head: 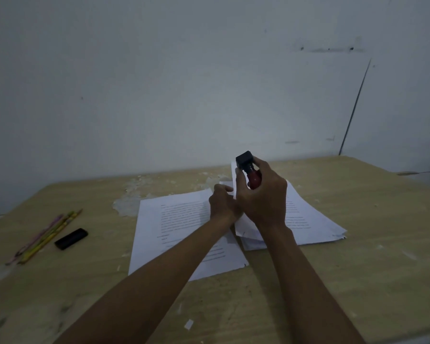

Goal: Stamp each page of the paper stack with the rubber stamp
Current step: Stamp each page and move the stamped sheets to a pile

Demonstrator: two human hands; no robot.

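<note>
Here, close to the camera, two bare arms reach out over the scratched tan wooden counter (358, 244). A little scrap of white paper (188, 324) lies near the front edge.

Next comes the flat pile of white printed pages (174, 234) on the left side. One page with lines of writing is on top. I think these may be the pages that are done, but the picture is too dark to show any stamp mark.

The left hand (222, 203) rests at the far right edge of this pile. Its fingers pinch the edge of a lifted white sheet (233, 175) that stands up between the two hands.

The right hand (261, 197) is curled tight around the red-handled rubber stamp with a black block end (248, 170). The stamp is up in the air, not touching paper.

Under the right hand sits the thicker stack of white printed pages (308, 219). It looks like many pages are left to stamp.

Far off to the left lie some striped pencils (47, 234) and a small black oblong thing (71, 238). Behind it all is a plain grey wall (184, 70).
</note>
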